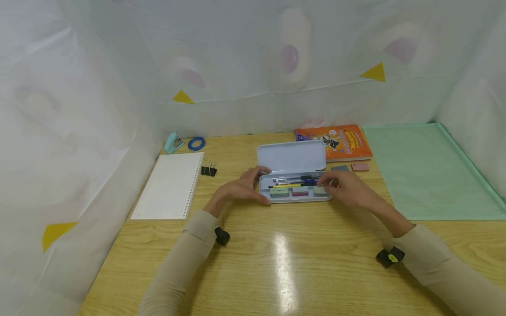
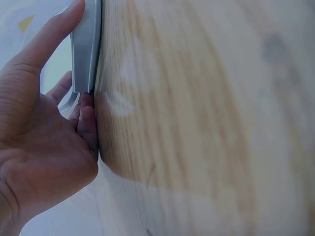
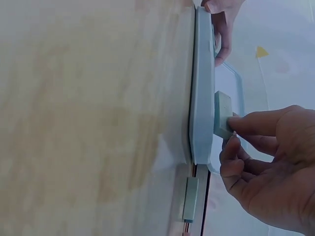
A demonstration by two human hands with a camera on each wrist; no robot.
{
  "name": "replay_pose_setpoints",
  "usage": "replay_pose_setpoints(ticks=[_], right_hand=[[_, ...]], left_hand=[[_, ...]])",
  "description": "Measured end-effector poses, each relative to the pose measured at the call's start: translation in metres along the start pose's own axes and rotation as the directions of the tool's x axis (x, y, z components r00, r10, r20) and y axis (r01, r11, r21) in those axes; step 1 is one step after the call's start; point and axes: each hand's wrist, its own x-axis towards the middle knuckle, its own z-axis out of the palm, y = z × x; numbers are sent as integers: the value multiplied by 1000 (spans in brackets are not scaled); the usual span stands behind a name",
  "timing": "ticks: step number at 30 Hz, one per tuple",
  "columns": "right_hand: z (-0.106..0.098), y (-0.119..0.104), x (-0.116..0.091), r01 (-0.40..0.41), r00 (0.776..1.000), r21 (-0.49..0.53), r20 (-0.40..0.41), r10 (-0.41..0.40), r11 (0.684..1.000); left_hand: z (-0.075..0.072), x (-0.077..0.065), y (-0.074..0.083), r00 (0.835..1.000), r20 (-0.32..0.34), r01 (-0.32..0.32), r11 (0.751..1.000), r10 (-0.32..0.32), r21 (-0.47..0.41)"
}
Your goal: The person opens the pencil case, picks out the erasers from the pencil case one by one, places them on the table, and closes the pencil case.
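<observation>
Left hand (image 1: pixel 242 188) grips pencil case (image 1: pixel 291 159) at left edge, fingers wide, likely steadying it; right hand (image 1: pixel 348 188) pinches eraser (image 3: pixel 223 113) over front right corner, fingertips narrow.

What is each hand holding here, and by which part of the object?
The right hand pinches a pale green eraser by its right end. The left hand holds the open pencil case at its left end.
</observation>
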Motion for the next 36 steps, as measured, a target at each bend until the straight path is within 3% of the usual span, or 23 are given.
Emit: replay_pose_setpoints(ticks=[14,25,36], right_hand=[[-14,9,-4,-4,997,-3,-82,4,1000],[-31,21,-14,-143,981,141,-109,159,980],[-48,49,-32,-257,938,181,-190,290,949]], left_hand=[[-1,0,-2,1000,-6,-4,1000,4,1],[0,1,-3,1000,-4,-7,1000,7,3],[0,1,-2,1000,-1,-7,1000,7,-2]])
